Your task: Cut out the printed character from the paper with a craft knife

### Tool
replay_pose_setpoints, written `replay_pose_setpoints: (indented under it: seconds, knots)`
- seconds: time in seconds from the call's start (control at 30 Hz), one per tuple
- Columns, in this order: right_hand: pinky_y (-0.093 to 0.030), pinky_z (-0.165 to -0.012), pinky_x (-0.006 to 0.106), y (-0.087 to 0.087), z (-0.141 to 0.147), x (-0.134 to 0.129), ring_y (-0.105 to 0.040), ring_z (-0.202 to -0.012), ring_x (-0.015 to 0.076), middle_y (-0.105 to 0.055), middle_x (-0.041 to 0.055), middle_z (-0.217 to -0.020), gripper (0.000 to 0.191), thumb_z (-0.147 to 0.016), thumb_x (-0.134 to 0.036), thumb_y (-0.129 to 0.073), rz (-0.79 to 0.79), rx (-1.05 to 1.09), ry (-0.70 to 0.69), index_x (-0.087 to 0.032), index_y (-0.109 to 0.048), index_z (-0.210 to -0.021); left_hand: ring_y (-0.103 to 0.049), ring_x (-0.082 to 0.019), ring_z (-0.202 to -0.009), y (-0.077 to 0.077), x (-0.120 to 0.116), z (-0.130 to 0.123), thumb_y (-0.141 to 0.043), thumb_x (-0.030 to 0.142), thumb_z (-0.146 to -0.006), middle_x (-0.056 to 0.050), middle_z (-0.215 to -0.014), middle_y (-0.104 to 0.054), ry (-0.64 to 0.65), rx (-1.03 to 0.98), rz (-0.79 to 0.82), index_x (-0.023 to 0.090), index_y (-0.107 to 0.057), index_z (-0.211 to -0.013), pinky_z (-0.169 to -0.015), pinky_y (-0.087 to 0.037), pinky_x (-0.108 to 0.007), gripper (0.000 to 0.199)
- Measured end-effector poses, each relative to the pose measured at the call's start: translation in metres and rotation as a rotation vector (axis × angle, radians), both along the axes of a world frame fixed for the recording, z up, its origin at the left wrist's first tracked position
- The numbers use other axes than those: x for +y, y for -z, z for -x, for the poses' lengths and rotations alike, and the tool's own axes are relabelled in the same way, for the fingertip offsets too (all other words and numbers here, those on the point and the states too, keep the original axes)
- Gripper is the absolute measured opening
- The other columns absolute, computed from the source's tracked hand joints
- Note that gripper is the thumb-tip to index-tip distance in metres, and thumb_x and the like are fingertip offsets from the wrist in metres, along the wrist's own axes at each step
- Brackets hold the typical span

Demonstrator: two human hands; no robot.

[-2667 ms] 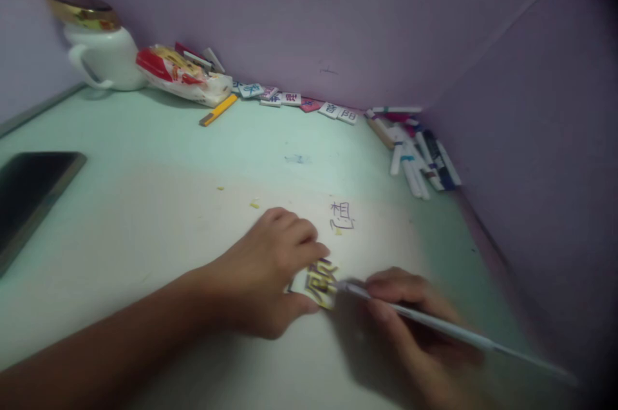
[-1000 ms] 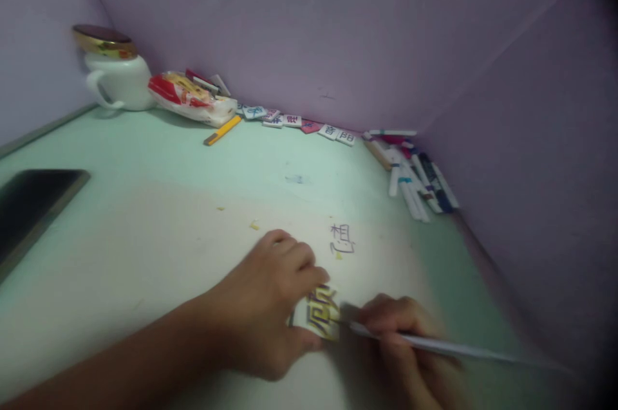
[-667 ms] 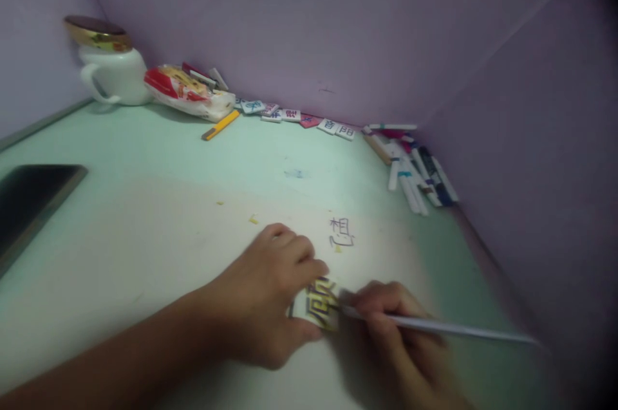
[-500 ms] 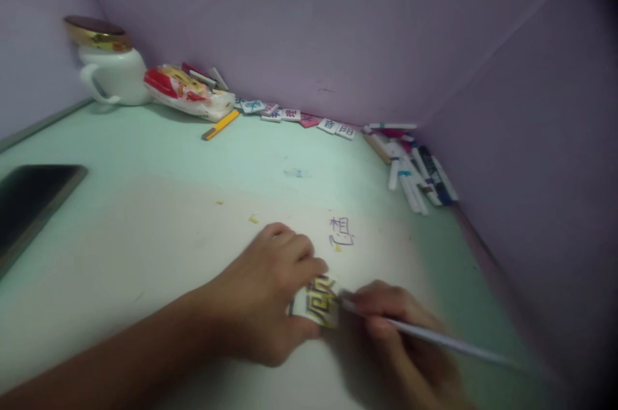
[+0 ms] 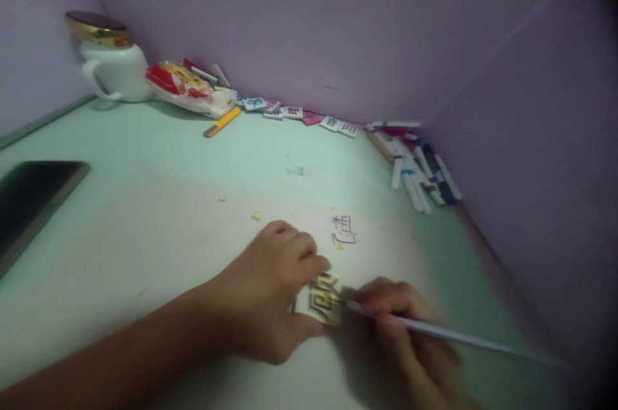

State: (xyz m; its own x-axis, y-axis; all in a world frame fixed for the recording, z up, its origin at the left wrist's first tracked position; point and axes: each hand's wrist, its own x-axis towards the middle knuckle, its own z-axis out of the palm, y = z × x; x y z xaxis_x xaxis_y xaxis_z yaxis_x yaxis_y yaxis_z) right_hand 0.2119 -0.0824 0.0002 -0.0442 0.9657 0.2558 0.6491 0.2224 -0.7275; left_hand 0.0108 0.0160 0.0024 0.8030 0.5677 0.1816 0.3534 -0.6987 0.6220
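Observation:
My left hand (image 5: 277,294) is closed on a small white block (image 5: 324,299), fingers on its far edge and thumb on the near one. The block's face bears a Chinese-style character in yellow and dark lines. In my right hand (image 5: 403,326) is a slim, silvery, pen-like tool (image 5: 449,333), pinched near its front end. The tool's dark tip meets or nearly meets the block's right side; blur hides the exact contact. Its long shaft points out to the right. A purple drawn character (image 5: 344,230) marks the tabletop just beyond the block.
Yellow scraps (image 5: 255,217) lie on the pale table (image 5: 145,236). A phone (image 5: 38,204) is at the left. Along the back wall stand a lidded white mug (image 5: 118,72), a red-and-white packet (image 5: 188,89), a yellow stick (image 5: 222,122), lettered tiles (image 5: 293,112) and a heap of markers (image 5: 415,172).
The tool's tip has shifted slightly against the block's right side. Both hands stay in nearly the same place, and the whole view has drifted a little.

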Motion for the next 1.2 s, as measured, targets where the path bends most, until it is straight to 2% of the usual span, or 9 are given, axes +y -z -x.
replay_pose_setpoints:
  seconds: [0.27,0.47,0.67,0.9,1.2]
  knots:
    - [-0.048,-0.061,0.022,0.008,0.001,0.002,-0.060,-0.070,0.0126,-0.061,-0.0005,-0.080,0.017,-0.102,-0.033,-0.038,-0.005,0.067,-0.083,-0.026,-0.051,-0.093,-0.049,-0.023,-0.087,-0.001,0.001,-0.001,-0.071,0.027,-0.070,-0.005,-0.092,-0.054,0.001,0.001,-0.008,0.018,-0.061,-0.100,-0.092,-0.034,-0.043,0.033]
    - [-0.045,-0.053,0.020,0.000,0.008,0.006,-0.057,-0.059,0.0098,-0.060,-0.0034,-0.073,0.014,-0.100,-0.027,-0.040,-0.036,0.037,-0.131,-0.026,-0.050,-0.090,-0.048,-0.023,-0.087,0.000,0.002,0.000,-0.070,0.026,-0.071,-0.006,-0.091,-0.053,0.013,-0.011,-0.009,0.016,-0.063,-0.102,-0.091,-0.034,-0.043,0.034]
    - [-0.042,-0.052,0.021,-0.004,0.011,0.007,-0.056,-0.055,0.0093,-0.059,-0.0041,-0.068,0.015,-0.097,-0.021,-0.043,-0.043,-0.008,-0.098,-0.024,-0.050,-0.084,-0.049,-0.024,-0.088,0.002,0.001,0.000,-0.069,0.029,-0.073,-0.007,-0.092,-0.054,0.013,-0.024,-0.035,0.017,-0.062,-0.104,-0.091,-0.035,-0.043,0.034]
    - [-0.040,-0.049,0.020,-0.006,0.012,0.007,-0.054,-0.053,0.0088,-0.058,-0.0052,-0.065,0.017,-0.097,-0.021,-0.042,-0.038,-0.051,-0.086,-0.025,-0.049,-0.082,-0.049,-0.023,-0.086,0.002,0.001,0.001,-0.068,0.031,-0.075,-0.006,-0.091,-0.054,0.016,-0.023,-0.046,0.017,-0.062,-0.103,-0.090,-0.035,-0.042,0.032]
    - [-0.038,-0.044,0.019,-0.007,0.014,0.009,-0.052,-0.047,0.0087,-0.057,-0.0059,-0.061,0.019,-0.098,-0.024,-0.044,-0.010,-0.019,-0.060,-0.024,-0.048,-0.079,-0.049,-0.021,-0.082,0.002,0.001,0.000,-0.070,0.029,-0.070,-0.005,-0.087,-0.055,-0.012,-0.036,-0.050,0.015,-0.065,-0.097,-0.090,-0.034,-0.041,0.031]
